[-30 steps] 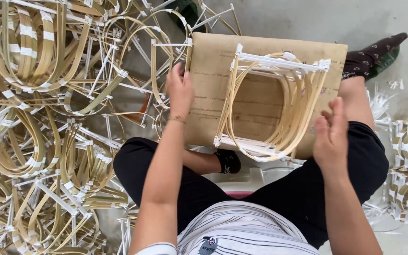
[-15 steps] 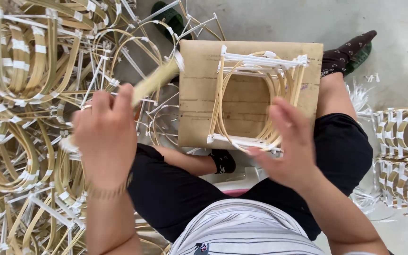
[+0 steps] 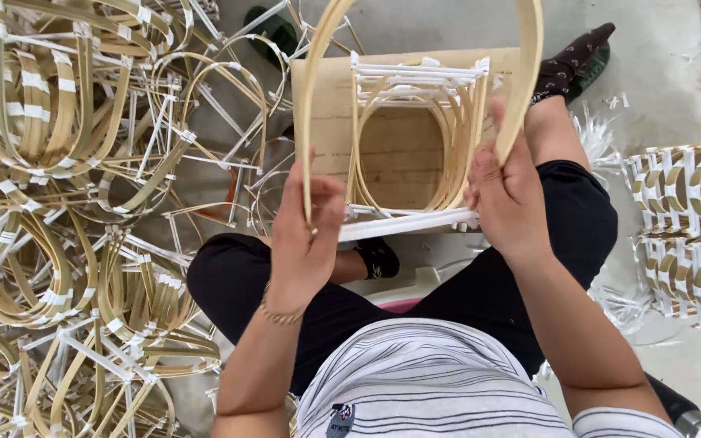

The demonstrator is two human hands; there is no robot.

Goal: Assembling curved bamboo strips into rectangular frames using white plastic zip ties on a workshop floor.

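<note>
Both hands, left hand [image 3: 306,235] and right hand [image 3: 506,203], grip the bent bamboo strip's [image 3: 311,97] ends, which should stay level and evenly squeezed above the bundled frame [image 3: 415,146] beyond them.

I'm seeing a pale tan bamboo strip [image 3: 315,97], white ties on the frame [image 3: 415,81], black trousers [image 3: 578,219], a white shirt showing dark stripes [image 3: 423,381].

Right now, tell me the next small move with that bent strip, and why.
Probably lower the bent bamboo strip into the white-tied frame on the wooden board. The left hand and right hand hold its ends just above the strips already nested there.
</note>
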